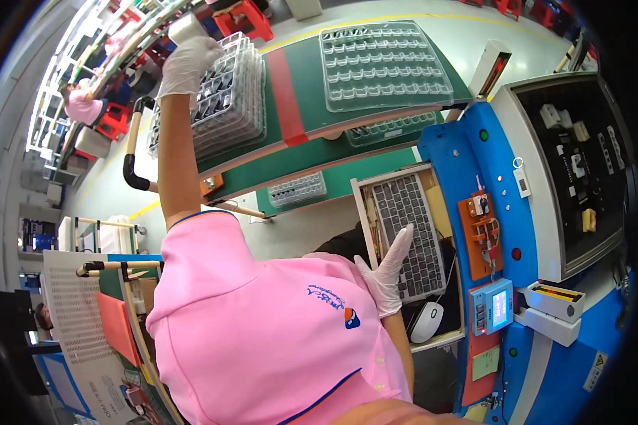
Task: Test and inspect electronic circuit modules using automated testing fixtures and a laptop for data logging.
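Grey factory floor (432,21) with yellow lines spreads across the upper frame. At upper left, a co-worker (85,108) in pink is beside a red stool (113,122). A bent pipe rail (132,142) stands before the bench, and the person's forearm crosses the stack of clear trays (244,106), whose top pockets hold dark pieces. The gloved left hand (189,62) is curled at the stack's far top edge; whether it grips cannot be told. Further right on the green bench (310,78), a pocketed clear tray (383,76) has dark pieces in its far row. Below, a drawer (365,212) contains a keyboard (412,205) and mouse (427,322); the gloved right hand (386,275), spread and holding nothing visible, is over the keyboard's left edge. Rightmost, a blue machine (500,134) carries a control box (490,308).
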Demonstrator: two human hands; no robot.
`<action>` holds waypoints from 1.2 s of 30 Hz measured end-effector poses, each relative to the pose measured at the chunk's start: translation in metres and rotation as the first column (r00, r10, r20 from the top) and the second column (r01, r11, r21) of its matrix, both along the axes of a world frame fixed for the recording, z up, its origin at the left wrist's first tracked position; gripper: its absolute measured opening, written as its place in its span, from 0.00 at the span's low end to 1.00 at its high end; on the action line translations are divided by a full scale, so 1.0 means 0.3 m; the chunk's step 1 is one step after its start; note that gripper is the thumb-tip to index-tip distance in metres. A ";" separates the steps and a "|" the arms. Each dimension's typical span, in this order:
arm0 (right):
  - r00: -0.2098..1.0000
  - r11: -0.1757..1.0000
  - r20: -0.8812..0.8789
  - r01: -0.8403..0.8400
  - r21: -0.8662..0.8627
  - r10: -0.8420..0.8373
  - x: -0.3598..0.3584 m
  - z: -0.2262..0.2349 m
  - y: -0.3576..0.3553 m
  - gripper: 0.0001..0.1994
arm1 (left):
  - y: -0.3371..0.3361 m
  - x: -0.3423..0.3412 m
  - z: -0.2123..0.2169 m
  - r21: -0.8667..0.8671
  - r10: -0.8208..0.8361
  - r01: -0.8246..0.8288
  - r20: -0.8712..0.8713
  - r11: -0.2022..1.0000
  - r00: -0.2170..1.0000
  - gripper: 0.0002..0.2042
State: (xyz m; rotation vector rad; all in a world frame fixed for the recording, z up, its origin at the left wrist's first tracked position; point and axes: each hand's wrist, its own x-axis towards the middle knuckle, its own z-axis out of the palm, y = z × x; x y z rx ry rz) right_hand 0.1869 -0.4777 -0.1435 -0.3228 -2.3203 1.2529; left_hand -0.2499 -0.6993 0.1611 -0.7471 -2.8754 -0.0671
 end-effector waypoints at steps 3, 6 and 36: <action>0.998 0.998 -0.006 0.056 -0.036 -0.056 0.029 -0.012 0.025 0.57 | 0.000 -0.182 -0.215 -0.132 0.087 -0.087 -0.005 0.987 0.996 0.20; 0.998 0.998 0.013 0.056 0.017 -0.057 0.039 -0.028 0.036 0.56 | -0.009 -0.279 -0.348 -0.070 0.128 -0.129 -0.018 0.989 0.992 0.21; 0.867 0.456 -0.089 0.342 0.822 -0.490 -0.107 0.214 0.684 0.13 | 0.784 0.673 -0.313 0.674 -0.777 0.401 0.596 0.621 0.202 0.15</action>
